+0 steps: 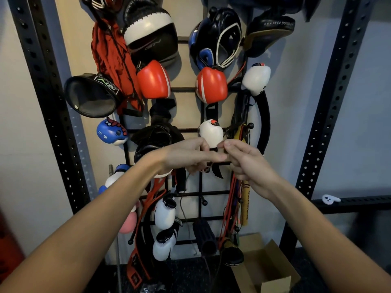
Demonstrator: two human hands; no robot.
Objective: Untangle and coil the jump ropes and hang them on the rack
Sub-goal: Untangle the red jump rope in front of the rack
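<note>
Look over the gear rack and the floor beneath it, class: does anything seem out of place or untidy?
Yes. An open cardboard box sits on the floor at the rack's lower right, flaps splayed. A white handheld controller rests alone on the right-hand black shelf, unlike the boxing gear. Red and yellow bands hang in a tangled bunch.

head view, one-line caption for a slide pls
Left hand and right hand meet fingertip to fingertip before a wall rack crowded with boxing gear.

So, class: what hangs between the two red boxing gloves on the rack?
Nothing hangs there: the head view shows only bare rack bars between the left red glove and the right one.
</note>
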